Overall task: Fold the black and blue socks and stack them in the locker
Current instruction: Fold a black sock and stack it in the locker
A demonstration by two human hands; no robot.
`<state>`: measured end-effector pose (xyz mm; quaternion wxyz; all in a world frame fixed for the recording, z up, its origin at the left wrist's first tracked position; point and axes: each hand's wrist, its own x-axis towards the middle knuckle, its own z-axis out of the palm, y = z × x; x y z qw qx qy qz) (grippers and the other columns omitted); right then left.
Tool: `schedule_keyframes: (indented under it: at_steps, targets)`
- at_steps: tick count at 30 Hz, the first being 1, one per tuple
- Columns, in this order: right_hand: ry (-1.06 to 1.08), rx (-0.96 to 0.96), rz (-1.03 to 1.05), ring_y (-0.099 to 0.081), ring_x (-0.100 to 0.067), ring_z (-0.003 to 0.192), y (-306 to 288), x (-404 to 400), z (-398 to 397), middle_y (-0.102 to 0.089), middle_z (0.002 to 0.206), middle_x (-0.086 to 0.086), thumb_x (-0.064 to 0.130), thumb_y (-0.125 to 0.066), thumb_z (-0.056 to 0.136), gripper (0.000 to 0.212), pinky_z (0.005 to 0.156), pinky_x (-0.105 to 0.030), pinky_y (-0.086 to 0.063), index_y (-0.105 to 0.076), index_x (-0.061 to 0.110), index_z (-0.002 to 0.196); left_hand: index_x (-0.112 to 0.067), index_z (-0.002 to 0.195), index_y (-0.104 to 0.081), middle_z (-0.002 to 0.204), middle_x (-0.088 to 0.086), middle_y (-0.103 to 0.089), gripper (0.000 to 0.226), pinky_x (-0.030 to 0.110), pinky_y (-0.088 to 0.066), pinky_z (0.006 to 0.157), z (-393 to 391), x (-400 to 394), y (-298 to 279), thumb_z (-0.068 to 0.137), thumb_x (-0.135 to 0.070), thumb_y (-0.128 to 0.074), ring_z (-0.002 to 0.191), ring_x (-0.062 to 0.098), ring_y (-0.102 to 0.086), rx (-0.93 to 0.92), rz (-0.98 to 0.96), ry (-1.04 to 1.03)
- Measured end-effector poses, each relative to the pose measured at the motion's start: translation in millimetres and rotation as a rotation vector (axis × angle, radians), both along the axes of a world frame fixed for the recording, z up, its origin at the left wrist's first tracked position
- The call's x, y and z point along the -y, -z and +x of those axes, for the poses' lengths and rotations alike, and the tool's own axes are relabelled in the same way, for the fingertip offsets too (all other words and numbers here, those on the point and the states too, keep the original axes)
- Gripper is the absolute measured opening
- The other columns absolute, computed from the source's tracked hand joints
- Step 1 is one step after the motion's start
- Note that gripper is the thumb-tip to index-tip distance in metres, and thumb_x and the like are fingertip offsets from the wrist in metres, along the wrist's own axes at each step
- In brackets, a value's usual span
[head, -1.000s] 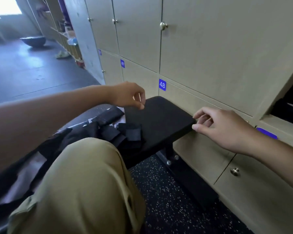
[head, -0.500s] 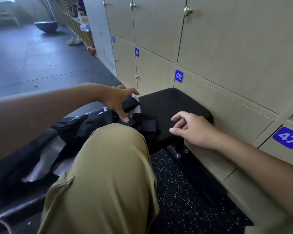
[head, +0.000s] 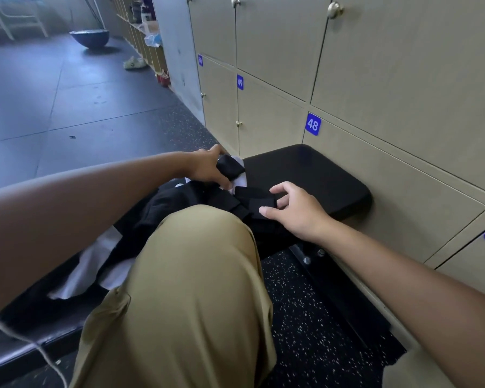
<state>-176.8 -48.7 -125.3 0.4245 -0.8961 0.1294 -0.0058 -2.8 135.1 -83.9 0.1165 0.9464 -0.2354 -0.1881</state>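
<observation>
The left hand (head: 207,169) is curled around a black sock (head: 230,168), thumb and fingers closing on it from both sides at the far edge of the clothes pile. The sock sits bunched in that grip, just above a strip of pale cloth (head: 240,182) that shows beneath it. The right hand (head: 294,211) reaches in from the other side with its fingers spread and lightly bent; the thumb and fingertips rest on a flat, folded black sock (head: 259,204) lying on the bench (head: 319,175). It touches the fabric without clearly gripping it. The two hands are near each other, with the folded piece between them and slightly closer to the right one.

Both socks belong to a heap of dark clothes (head: 179,200) spread along the padded black bench seat, partly hidden behind the person's raised knee (head: 196,261) in tan trousers. More pale cloth shows under the heap toward the near left. No blue sock can be told apart in the pile.

The bench end butts against a wall of beige lockers (head: 375,79) with round knobs and small blue number plates; the plate reading 48 (head: 312,124) is just above the seat, and 49 (head: 240,82) is further along. All locker doors in view are closed. The floor (head: 300,312) under the bench is dark and speckled.
</observation>
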Motion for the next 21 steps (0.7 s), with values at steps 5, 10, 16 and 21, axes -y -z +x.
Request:
schedule_keyframes:
  at_steps: [5, 10, 16, 21]
  targets:
    - [0.074, 0.062, 0.102, -0.065, -0.014, 0.089, 0.6, -7.0, 7.2, -0.067, 0.09, 0.002, 0.022, -0.081, 0.083, 0.061, 0.073, -0.025, -0.049, -0.045, 0.026, 0.133, -0.016, 0.154, -0.025, 0.146, 0.013, -0.042, 0.099, 0.036, -0.045, 0.091, 0.2, 1.3, -7.2, 0.078, -0.049, -0.08, 0.121, 0.03, -0.051, 0.166, -0.064, 0.021]
    - [0.178, 0.06, 0.226, -0.068, -0.019, 0.095, -3.1, -1.6, 12.8, -0.068, 0.096, 0.0, 0.013, -0.082, 0.08, 0.065, 0.089, -0.038, -0.056, -0.044, 0.026, 0.132, -0.012, 0.153, -0.028, 0.14, 0.008, -0.054, 0.09, 0.036, -0.049, 0.094, -10.6, 0.9, -43.8, 0.084, -0.036, -0.081, 0.119, 0.028, -0.057, 0.125, -0.183, 0.117]
    - [0.268, 0.065, 0.284, -0.065, -0.02, 0.101, -10.4, 21.0, 11.9, -0.062, 0.11, -0.004, 0.01, -0.08, 0.082, 0.056, 0.091, -0.039, -0.056, -0.052, 0.022, 0.129, -0.02, 0.116, -0.049, 0.106, -0.004, -0.063, 0.057, 0.014, -0.049, 0.062, -24.5, -3.2, -41.9, 0.076, -0.026, -0.089, 0.089, 0.012, -0.063, -0.063, 0.013, 0.27]
    - [0.302, 0.058, 0.269, -0.067, -0.024, 0.102, -10.0, 39.4, 10.3, -0.063, 0.107, -0.003, 0.008, -0.079, 0.084, 0.051, 0.094, -0.044, -0.055, -0.055, 0.021, 0.127, -0.028, 0.132, -0.035, 0.121, 0.003, -0.058, 0.082, 0.036, -0.055, 0.088, -30.2, -0.1, -20.6, 0.072, -0.031, -0.091, 0.107, 0.02, -0.061, -0.1, 0.165, 0.355]
